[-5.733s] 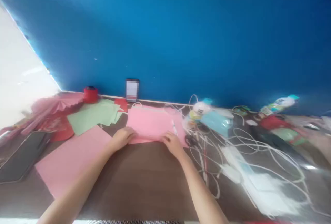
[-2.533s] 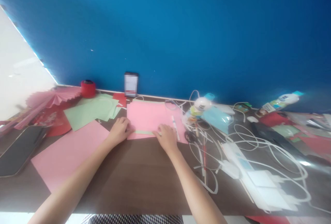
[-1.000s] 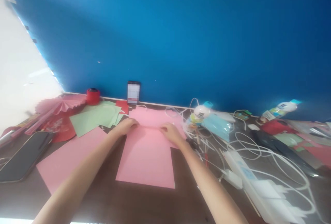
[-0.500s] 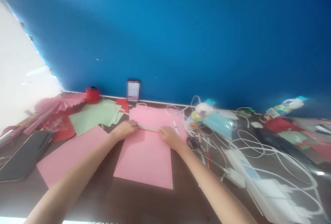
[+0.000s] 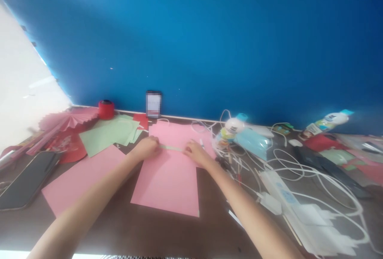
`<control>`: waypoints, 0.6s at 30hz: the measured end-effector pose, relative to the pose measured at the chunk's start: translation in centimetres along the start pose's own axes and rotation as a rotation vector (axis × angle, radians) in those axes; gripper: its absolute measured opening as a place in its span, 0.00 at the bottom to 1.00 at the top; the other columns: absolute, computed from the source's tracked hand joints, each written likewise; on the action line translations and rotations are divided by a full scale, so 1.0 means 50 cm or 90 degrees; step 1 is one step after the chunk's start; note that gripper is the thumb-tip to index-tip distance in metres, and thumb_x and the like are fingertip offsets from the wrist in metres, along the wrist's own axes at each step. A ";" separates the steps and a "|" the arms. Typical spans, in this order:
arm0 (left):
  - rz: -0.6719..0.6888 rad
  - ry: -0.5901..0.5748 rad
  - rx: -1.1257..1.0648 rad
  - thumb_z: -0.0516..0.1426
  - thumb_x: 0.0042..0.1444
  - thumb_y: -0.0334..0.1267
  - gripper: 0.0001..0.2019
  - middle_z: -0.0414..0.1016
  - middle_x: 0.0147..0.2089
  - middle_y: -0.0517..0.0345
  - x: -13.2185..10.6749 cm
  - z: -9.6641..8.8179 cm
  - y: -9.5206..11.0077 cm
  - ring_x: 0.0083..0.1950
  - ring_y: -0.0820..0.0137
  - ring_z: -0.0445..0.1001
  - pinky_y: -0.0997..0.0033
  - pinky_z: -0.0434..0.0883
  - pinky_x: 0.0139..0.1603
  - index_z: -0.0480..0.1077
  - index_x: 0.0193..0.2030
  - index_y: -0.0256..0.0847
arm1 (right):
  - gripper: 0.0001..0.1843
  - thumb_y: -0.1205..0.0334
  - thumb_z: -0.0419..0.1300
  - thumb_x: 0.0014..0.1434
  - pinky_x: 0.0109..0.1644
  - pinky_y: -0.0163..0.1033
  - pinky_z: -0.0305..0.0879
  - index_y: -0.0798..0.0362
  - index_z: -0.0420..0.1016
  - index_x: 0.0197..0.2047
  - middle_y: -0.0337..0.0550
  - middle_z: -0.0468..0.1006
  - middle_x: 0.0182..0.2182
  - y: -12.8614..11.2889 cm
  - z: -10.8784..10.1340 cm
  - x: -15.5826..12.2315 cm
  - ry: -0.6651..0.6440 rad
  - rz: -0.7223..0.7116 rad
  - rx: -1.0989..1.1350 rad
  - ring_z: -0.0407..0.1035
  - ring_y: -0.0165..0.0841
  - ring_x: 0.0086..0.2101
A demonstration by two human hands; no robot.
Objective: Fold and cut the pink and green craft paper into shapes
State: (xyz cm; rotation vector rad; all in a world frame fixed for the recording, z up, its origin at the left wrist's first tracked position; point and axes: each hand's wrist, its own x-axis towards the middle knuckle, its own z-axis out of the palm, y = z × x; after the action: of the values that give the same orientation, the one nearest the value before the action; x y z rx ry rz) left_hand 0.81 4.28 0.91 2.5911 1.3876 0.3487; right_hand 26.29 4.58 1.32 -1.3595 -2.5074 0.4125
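Note:
A pink sheet of paper (image 5: 167, 185) lies on the dark table in front of me, its near edge towards me. More pink paper (image 5: 176, 130) shows beyond it. Across the far part of the sheet runs a narrow pale green paper strip (image 5: 171, 148). My left hand (image 5: 149, 146) is closed at the strip's left end, fingers curled down to the paper. At its right end, my right hand (image 5: 196, 152) is closed too, thumb and fingers pinched together. Both fingertips are blurred, and the strip's ends are hidden under them.
Another pink sheet (image 5: 86, 175), green papers (image 5: 109, 131), a phone (image 5: 26, 181) and a pink pleated paper fan (image 5: 70, 119) lie left. A second phone (image 5: 153, 104) leans on the blue wall. Right are a glue bottle (image 5: 233, 127), white cables and a power strip (image 5: 287, 207).
My right hand's fingers have curled in more at the strip's end. More of the green strip's face shows between the hands. The view has shifted slightly.

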 end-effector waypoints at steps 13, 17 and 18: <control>0.025 0.032 -0.252 0.54 0.51 0.42 0.11 0.75 0.31 0.54 0.008 0.013 -0.022 0.34 0.69 0.71 0.73 0.65 0.37 0.70 0.25 0.38 | 0.06 0.61 0.56 0.54 0.35 0.35 0.58 0.54 0.69 0.29 0.41 0.71 0.32 -0.003 -0.013 -0.033 0.075 0.044 0.064 0.64 0.31 0.32; -0.031 0.032 -0.301 0.54 0.51 0.41 0.08 0.76 0.33 0.57 -0.016 0.010 -0.016 0.35 0.70 0.72 0.73 0.66 0.36 0.70 0.28 0.39 | 0.08 0.59 0.55 0.55 0.39 0.37 0.62 0.54 0.71 0.31 0.41 0.75 0.31 0.000 -0.017 -0.052 0.054 0.064 0.234 0.69 0.32 0.33; -0.034 0.030 -0.295 0.54 0.51 0.41 0.08 0.76 0.32 0.57 -0.021 0.007 -0.015 0.34 0.70 0.72 0.73 0.66 0.35 0.69 0.28 0.39 | 0.08 0.60 0.55 0.55 0.40 0.37 0.63 0.54 0.72 0.32 0.42 0.76 0.31 0.001 -0.019 -0.057 0.057 0.070 0.260 0.70 0.33 0.34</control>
State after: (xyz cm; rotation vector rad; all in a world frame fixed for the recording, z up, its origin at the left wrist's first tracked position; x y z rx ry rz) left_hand -0.21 3.80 0.25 2.1773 1.2121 0.6408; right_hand 28.18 2.35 1.91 -1.3167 -2.1287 0.8156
